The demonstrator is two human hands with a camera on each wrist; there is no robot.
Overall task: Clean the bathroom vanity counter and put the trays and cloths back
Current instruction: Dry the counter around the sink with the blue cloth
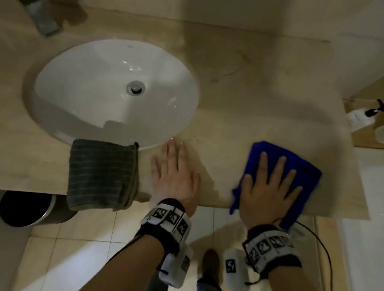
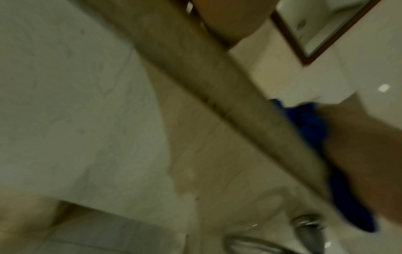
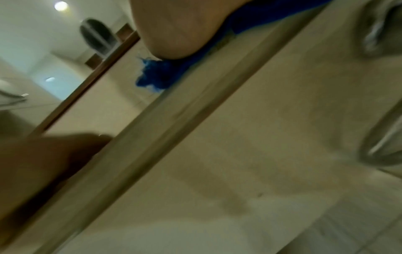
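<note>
Pressing flat, the right hand (image 1: 267, 192) is spread with straight fingers on the blue cloth (image 1: 299, 167) at the surface (image 1: 259, 93) front edge; the left hand (image 1: 174, 178) lies open beside it. Soft and limp, the cloth is probably best pinched at a corner.

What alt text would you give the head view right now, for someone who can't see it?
Seen from above, the right hand presses a blue cloth flat on the beige vanity counter, while the left hand rests flat on the bare counter beside it. A dark green striped cloth hangs over the front edge below the white sink.
</note>
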